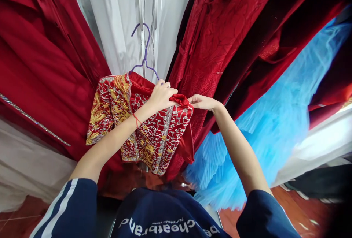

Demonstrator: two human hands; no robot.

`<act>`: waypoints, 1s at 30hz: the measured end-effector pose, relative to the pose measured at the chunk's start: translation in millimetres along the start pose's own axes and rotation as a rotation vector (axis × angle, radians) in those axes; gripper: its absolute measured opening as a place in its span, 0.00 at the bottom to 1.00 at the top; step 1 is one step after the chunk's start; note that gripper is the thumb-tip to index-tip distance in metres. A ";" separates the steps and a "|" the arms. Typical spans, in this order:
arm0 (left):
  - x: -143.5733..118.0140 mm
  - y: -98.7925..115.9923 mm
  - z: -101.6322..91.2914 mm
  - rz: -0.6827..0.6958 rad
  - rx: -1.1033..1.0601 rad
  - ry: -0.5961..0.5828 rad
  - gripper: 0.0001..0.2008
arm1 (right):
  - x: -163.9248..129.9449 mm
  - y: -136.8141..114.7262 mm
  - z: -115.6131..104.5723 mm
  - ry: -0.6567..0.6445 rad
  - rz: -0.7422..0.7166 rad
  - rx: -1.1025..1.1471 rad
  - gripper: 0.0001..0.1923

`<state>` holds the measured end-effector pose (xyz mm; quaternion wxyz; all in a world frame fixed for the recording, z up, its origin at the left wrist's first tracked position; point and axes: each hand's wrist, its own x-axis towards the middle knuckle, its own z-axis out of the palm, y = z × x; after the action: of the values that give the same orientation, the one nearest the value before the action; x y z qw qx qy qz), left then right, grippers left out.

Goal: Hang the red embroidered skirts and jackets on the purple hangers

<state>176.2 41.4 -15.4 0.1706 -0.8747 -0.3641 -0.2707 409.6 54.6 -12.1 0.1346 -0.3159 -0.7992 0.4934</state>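
From afar, I see my left hand (162, 95) and right hand (205, 102), fingers pinching the jacket's (150, 137) bunched edge; a hard tug could slip it off the hanger (145, 59).

We record moderate light at centre, glare on the white surface (327, 139) at far right, a dark, blurred lower-right corner; edges look stretched.

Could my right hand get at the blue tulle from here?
Probably yes: the blue tulle hangs by your right arm, with nothing visibly blocking it. Your right hand is at the embroidered jacket, though, so it would likely have to leave that.
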 end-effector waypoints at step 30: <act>-42.7 -28.8 49.6 -0.414 -0.118 0.563 0.41 | 31.3 54.4 146.3 1.324 0.005 -1.119 0.15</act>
<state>147.3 62.3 -77.5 0.1551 -0.6818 -0.4559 -0.5507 328.9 -11.4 -132.5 0.3959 -0.5598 -0.6809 -0.2575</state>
